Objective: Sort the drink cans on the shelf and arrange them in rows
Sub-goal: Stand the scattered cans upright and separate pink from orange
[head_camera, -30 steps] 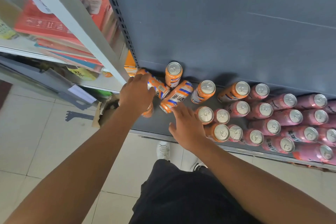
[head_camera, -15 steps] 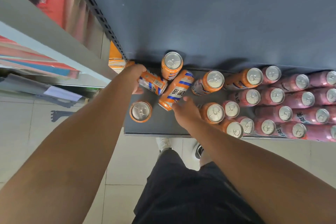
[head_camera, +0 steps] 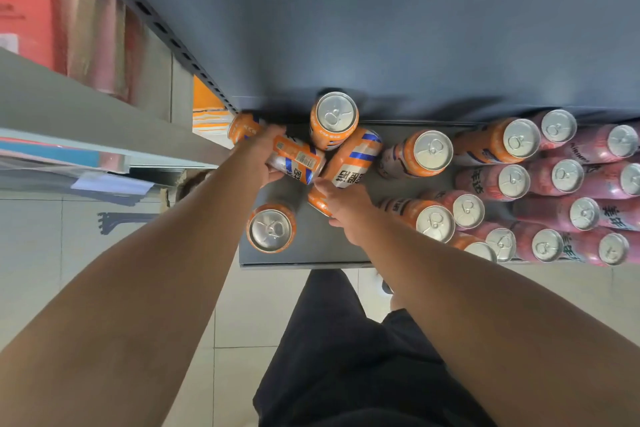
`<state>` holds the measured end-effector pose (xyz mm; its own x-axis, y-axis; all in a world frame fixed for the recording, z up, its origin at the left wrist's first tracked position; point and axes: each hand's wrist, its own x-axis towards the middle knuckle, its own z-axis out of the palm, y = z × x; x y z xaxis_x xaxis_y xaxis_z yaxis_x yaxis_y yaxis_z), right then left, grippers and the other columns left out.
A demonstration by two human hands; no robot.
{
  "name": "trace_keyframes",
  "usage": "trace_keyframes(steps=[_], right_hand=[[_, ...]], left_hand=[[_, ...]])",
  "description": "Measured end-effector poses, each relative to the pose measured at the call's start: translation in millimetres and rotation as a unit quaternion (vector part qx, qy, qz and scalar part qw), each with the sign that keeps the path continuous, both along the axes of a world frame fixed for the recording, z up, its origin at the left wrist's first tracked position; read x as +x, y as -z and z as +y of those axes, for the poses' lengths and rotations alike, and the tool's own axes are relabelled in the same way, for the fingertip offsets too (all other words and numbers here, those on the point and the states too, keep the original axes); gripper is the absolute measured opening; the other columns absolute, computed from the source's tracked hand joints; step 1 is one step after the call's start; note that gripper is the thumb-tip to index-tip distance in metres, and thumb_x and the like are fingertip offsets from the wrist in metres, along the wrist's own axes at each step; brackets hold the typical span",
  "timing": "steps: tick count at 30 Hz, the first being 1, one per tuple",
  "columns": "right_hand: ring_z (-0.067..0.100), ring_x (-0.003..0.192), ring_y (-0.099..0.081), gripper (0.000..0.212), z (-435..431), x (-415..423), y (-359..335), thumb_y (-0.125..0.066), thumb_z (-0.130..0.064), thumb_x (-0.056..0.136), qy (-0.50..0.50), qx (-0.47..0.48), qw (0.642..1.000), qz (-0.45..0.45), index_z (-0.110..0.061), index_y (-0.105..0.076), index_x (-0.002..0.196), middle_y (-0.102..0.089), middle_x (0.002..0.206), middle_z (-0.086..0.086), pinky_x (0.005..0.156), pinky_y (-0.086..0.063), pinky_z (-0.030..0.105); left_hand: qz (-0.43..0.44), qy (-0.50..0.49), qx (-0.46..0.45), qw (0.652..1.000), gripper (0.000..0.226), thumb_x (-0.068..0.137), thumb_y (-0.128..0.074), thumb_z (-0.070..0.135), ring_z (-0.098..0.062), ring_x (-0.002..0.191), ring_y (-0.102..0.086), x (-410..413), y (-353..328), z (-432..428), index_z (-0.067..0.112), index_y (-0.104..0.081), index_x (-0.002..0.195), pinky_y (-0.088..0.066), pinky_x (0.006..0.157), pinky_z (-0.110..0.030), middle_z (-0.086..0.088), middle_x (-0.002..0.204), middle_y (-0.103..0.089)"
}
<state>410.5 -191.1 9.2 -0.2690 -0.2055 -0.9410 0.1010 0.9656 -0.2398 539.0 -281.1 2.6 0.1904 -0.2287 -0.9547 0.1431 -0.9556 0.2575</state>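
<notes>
- Left can (head_camera: pixel 298 159) and right can (head_camera: pixel 351 163) lie toppled on the shelf (head_camera: pixel 311 250), just behind the upright front can (head_camera: pixel 272 227).
- Left hand (head_camera: pixel 265 158) grips the left can; right hand (head_camera: pixel 343 206) curls round the right can's base, likely to stand both up.
- Pink cans (head_camera: pixel 568 177), right of the front can, already stand in rows.

Both my bare arms stretch toward the far side. My left hand (head_camera: pixel 265 158) curls round a lying can (head_camera: pixel 298 161). Just right of it, my right hand (head_camera: pixel 343 210) grips a tilted can (head_camera: pixel 351 163) at its near end.
</notes>
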Motion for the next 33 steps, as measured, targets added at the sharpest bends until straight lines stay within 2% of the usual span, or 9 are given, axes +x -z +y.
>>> trace_keyframes(steps=[4,7,9,13,17,21,26,29,33], right_hand=[[0.022,0.091,-0.058,0.057,0,-5,-6,-0.078,-0.037,0.081,-0.006,-0.015,1.000,0.020,-0.011,-0.052,0.125,-0.058,0.107,0.007,0.093,-0.052,0.036],[0.014,0.072,-0.053,0.040,10,-10,-18,-0.076,-0.031,0.082,0.010,-0.027,0.998,0.048,-0.010,-0.057,0.109,-0.059,0.090,0.003,0.067,-0.048,0.027],[0.012,0.067,-0.053,0.035,17,-14,-25,-0.075,-0.030,0.082,0.009,-0.041,0.996,0.077,-0.011,-0.056,0.105,-0.057,0.082,0.000,0.058,-0.044,0.024],[0.021,0.087,-0.062,0.055,29,-10,-40,-0.076,-0.039,0.074,-0.062,-0.047,0.985,0.153,-0.010,-0.056,0.116,-0.063,0.104,0.005,0.072,-0.055,0.033],[0.027,0.110,-0.049,0.064,38,-2,-57,-0.072,-0.037,0.075,-0.188,-0.084,0.957,0.204,-0.012,-0.047,0.128,-0.046,0.121,0.010,0.092,-0.046,0.034],[0.027,0.117,-0.038,0.064,35,-5,-74,-0.070,-0.032,0.079,-0.295,-0.177,0.905,0.251,-0.016,-0.044,0.136,-0.040,0.127,0.009,0.092,-0.040,0.034],[0.025,0.119,-0.036,0.064,18,-16,-87,-0.069,-0.030,0.083,-0.364,-0.269,0.845,0.283,-0.019,-0.044,0.141,-0.044,0.130,0.007,0.093,-0.041,0.033],[0.026,0.119,-0.037,0.061,15,-21,-88,-0.068,-0.029,0.086,-0.430,-0.288,0.802,0.296,-0.019,-0.046,0.142,-0.047,0.130,0.006,0.092,-0.042,0.032],[0.027,0.121,-0.038,0.062,15,-28,-84,-0.069,-0.029,0.088,-0.440,-0.300,0.796,0.287,-0.017,-0.043,0.143,-0.049,0.132,0.006,0.092,-0.043,0.034]], left_hand=[[-0.023,-0.006,-0.042,0.999,0.075,0.066,-0.087,0.033,-0.025,0.081,-0.072,11,2,8,0.014,-0.050,0.128,-0.055,0.044,-0.032,-0.013,0.108,-0.071],[-0.072,0.026,-0.117,0.990,0.081,0.052,-0.090,0.029,-0.021,0.082,-0.071,8,-12,20,0.012,-0.054,0.122,-0.054,0.051,-0.028,-0.010,0.101,-0.071],[-0.084,0.061,-0.190,0.976,0.071,0.049,-0.090,0.019,-0.014,0.074,-0.068,6,-16,29,0.006,-0.059,0.112,-0.053,0.056,-0.026,-0.007,0.091,-0.069],[-0.078,0.139,-0.264,0.951,0.077,0.054,-0.089,0.003,-0.014,0.081,-0.066,5,-23,44,0.008,-0.051,0.121,-0.051,0.056,-0.016,-0.006,0.098,-0.067],[-0.091,0.195,-0.317,0.923,0.079,0.051,-0.088,0.004,-0.015,0.089,-0.067,4,-33,46,0.013,-0.050,0.119,-0.055,0.078,-0.030,-0.002,0.101,-0.066],[-0.131,0.259,-0.319,0.902,0.077,0.055,-0.088,0.007,-0.016,0.094,-0.063,7,-47,45,0.026,-0.045,0.116,-0.050,0.083,-0.030,0.008,0.101,-0.062],[-0.138,0.308,-0.348,0.875,0.077,0.058,-0.090,0.012,-0.018,0.094,-0.061,8,-59,54,0.033,-0.043,0.115,-0.046,0.080,-0.030,0.010,0.100,-0.062],[-0.141,0.348,-0.360,0.854,0.065,0.063,-0.090,0.016,-0.013,0.094,-0.060,6,-67,58,0.034,-0.050,0.110,-0.042,0.078,-0.025,0.012,0.101,-0.064],[-0.161,0.374,-0.361,0.839,0.059,0.065,-0.089,0.019,-0.014,0.093,-0.060,5,-71,64,0.027,-0.055,0.112,-0.042,0.075,-0.024,0.013,0.099,-0.063]])
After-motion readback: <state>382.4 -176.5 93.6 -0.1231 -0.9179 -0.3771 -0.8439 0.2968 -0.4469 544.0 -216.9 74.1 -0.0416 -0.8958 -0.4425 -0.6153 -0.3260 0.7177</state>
